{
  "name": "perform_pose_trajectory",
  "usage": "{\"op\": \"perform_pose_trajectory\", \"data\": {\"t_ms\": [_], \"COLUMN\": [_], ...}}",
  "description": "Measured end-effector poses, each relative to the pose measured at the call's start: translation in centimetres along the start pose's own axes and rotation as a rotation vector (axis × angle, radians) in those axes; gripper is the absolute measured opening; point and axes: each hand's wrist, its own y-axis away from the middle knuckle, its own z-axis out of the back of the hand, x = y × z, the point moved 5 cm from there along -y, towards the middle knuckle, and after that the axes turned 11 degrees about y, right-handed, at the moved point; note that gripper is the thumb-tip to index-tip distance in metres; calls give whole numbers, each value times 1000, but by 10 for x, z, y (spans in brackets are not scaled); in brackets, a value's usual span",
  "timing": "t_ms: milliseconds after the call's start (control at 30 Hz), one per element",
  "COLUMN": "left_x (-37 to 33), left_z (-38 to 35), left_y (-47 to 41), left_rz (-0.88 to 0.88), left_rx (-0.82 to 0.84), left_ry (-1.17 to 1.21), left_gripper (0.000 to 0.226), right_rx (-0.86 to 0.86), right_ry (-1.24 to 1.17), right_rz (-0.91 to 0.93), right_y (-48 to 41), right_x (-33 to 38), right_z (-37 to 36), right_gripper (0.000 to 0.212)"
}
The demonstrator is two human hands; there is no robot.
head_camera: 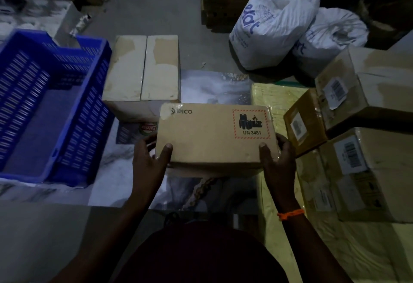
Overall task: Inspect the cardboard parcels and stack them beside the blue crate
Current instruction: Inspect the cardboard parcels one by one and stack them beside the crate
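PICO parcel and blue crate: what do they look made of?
PICO parcel: matte brown cardboard, apparently under clear film, judging by glossy wrinkles at its right edge. The blue crate: likely moulded plastic, given uniform colour and slotted walls.

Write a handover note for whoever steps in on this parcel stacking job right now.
Hands: left hand and right hand both grip the PICO parcel by its ends, warning label facing up.
Things: blue crate on the left, with a pale taped box right beside it. Several labelled parcels are piled on the right.
Done: apparently one box placed by the crate.
Left: finish checking the PICO parcel, stack it beside the crate, then work through the right-hand pile.
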Motion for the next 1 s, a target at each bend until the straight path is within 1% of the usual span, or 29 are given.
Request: {"op": "perform_pose_trajectory", "data": {"t_ms": [67, 133, 167, 200, 233, 267, 333, 433, 600, 700, 800, 900, 1000], "left_x": [-19, -34, -36, -35, -31, -26, -16, -15, -19, -23, -16, -7, -4], "left_z": [-10, -31, -44, -57, -67, -73, -74, -74, -74, -66, -57, -49, -50], "left_y": [-5, -10, -13, -14, -16, -18, -21, -22, -18, -3, 18, 25, 24], "left_rz": [-290, -519, -585, -605, -583, -550, -520, -520, -480, -544, -639, -663, -659], "left_rx": [57, 173, 242, 315, 376, 418, 452, 463, 495, 503, 535, 547, 543], "left_ry": [-181, -416, -540, -655, -760, -845, -931, -955, -941, -906, -901, -946, -956], "left_gripper": [56, 59, 56, 55, 59, 63, 65, 64, 65, 62, 61, 65, 68], "right_rx": [-51, 19, 87, 142, 170, 172, 142, 114, 133, 187, 143, 81, 77], "right_ry": [268, 485, 566, 632, 693, 743, 797, 814, 780, 728, 720, 732, 723], "right_rz": [258, 490, 542, 558, 564, 563, 558, 562, 574, 682, 824, 868, 838], "right_y": [-2, -1, 0, 0, -1, -1, 0, 1, 1, 14, 34, 48, 49], "right_x": [21, 48, 57, 61, 62, 61, 59, 59, 61, 61, 57, 49, 46], "right_z": [-2, -19, -30, -41, -49, -55, -58, -57, -55, -49, -42, -38, -40], "right_gripper": [68, 71, 73, 76, 77, 78, 77, 76, 74, 66, 56, 57, 56]}}
